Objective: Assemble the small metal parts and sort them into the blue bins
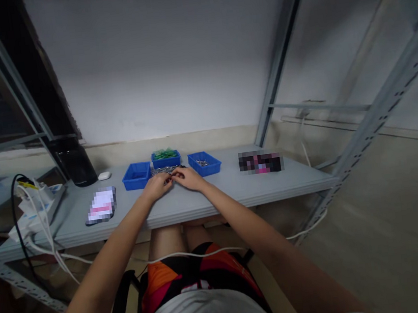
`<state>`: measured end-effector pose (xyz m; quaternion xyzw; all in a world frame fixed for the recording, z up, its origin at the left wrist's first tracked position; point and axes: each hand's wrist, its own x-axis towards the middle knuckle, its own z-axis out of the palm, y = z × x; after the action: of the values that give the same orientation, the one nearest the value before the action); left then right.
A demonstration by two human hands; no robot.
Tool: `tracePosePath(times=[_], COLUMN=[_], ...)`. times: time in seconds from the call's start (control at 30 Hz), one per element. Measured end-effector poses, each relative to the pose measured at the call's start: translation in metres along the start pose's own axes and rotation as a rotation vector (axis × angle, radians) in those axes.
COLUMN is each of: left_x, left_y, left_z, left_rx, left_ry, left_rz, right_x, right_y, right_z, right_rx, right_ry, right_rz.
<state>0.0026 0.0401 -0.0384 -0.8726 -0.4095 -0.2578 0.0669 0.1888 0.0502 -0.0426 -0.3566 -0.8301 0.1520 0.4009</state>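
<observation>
My left hand [158,185] and my right hand [189,178] meet over the table in front of a pile of small metal parts [161,171]. The fingertips of both are pinched together, close to each other. Whatever lies between them is too small to make out. Just left of my left hand stands a blue bin [133,185] with little visible inside. A second blue bin [211,169], beyond my right hand, holds some small silvery pieces [202,162]. Behind the pile, a third blue bin [166,162] is heaped with green pieces [164,153].
On the grey table [184,206] lie a phone [101,205], a white earbud case [104,176] and a blurred-out dark item [260,162]. A black cylinder [76,161] and a power strip with cables [39,209] occupy the left. Metal shelf posts [381,116] rise at the sides.
</observation>
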Motion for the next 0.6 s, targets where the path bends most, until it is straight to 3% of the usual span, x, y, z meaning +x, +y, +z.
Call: tracePosePath(times=[0.13,0.33,0.6], left_x=[-0.0009,0.0002,-0.0001], left_y=[0.0028,0.0044,0.0065], left_z=[-0.003,-0.0058,-0.0073], left_rx=[-0.004,-0.035,-0.042], left_ry=[-0.025,0.057,0.086], left_rz=[-0.018,-0.083,-0.031], right_x=[0.0011,0.0013,-0.0006], right_y=[0.0016,0.0058,0.0008], right_z=[-0.0011,-0.0023,-0.0007], right_rx=[-0.015,-0.034,-0.098], right_ry=[0.013,0.002,-0.094], right_rz=[-0.011,0.005,-0.069])
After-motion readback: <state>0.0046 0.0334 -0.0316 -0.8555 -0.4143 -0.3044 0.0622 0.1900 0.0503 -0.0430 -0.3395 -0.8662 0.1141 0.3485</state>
